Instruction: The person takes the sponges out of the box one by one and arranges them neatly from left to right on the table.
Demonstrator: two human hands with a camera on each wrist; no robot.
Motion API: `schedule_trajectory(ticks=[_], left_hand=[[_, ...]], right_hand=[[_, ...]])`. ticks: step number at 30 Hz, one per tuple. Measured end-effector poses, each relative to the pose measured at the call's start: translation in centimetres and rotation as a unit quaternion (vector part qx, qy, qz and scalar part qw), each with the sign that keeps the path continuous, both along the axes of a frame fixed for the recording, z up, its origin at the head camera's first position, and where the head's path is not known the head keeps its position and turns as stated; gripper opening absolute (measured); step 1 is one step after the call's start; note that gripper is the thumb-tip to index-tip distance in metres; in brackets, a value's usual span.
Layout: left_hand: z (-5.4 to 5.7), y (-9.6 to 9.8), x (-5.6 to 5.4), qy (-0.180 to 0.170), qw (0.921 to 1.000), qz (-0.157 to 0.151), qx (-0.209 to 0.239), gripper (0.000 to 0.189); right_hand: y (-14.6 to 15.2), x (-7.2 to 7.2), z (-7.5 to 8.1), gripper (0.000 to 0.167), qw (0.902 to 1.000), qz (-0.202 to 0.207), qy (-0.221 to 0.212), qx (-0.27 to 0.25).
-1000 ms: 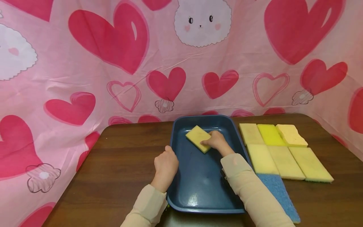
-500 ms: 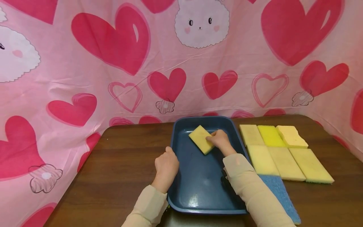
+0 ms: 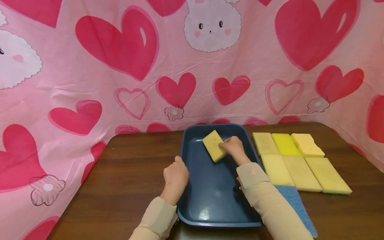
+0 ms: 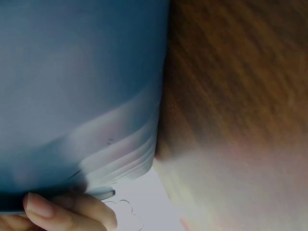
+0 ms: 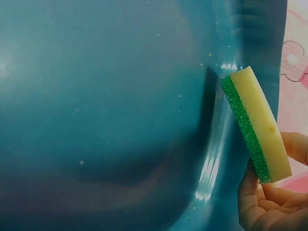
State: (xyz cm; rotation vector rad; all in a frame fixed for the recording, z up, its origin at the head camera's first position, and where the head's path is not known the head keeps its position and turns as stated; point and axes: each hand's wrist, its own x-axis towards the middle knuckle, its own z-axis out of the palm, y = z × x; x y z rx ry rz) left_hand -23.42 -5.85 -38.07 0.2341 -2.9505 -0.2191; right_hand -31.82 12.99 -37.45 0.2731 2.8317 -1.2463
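A blue plastic tray (image 3: 216,186) lies lengthwise on the table. My left hand (image 3: 176,176) grips its left rim, and in the left wrist view the fingers (image 4: 41,206) curl over that edge. Inside the tray's far half, my right hand (image 3: 234,148) pinches a yellow sponge (image 3: 213,145) by its right side. The right wrist view shows the sponge tilted on edge, its green scouring layer (image 5: 245,130) facing the tray, with the thumb on one side and a finger on the other. A few tiny pale specks dot the tray floor in that view.
Right of the tray, several sponges (image 3: 301,170) lie side by side in rows, yellow face up; one at the back (image 3: 307,144) has a wavy edge. A blue scouring pad (image 3: 297,206) lies nearer the front. A pink heart-print cloth (image 3: 177,46) hangs behind the wooden table (image 3: 129,180).
The right hand has shifted slightly right, and the sponge has moved right with it, turning more upright and lifting its far corner. The left hand stays on the rim.
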Motion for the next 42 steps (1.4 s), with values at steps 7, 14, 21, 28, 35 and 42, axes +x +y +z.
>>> schedule_trajectory(ticks=[7,14,21,28,35,42], left_hand=[[0.0,-0.2,-0.1,-0.003,1.0000,-0.003,-0.001,0.014],[0.1,-0.4,-0.3,-0.009,0.9999,-0.008,0.004,0.014],[0.2,-0.5,-0.5,-0.008,0.9999,-0.009,0.007,0.013],[0.2,-0.6,-0.6,-0.005,0.9999,-0.012,0.004,0.012],[0.2,-0.6,-0.7,-0.009,0.9998,-0.014,0.006,0.015],[0.1,-0.6,-0.7,-0.001,0.9999,-0.013,-0.001,0.014]], right_hand=[[-0.1,0.0,0.9,0.040,0.9999,-0.011,-0.007,-0.004],[0.2,0.2,2.4,0.042,0.9994,-0.008,-0.013,-0.031],[0.3,0.2,3.6,0.043,0.9989,-0.005,0.003,-0.046],[0.7,0.4,4.2,0.044,0.9987,-0.014,0.019,-0.044],[1.9,0.9,5.1,0.046,0.9980,-0.010,0.012,-0.061],[3.2,1.4,5.6,0.048,0.9964,-0.001,-0.006,-0.085]])
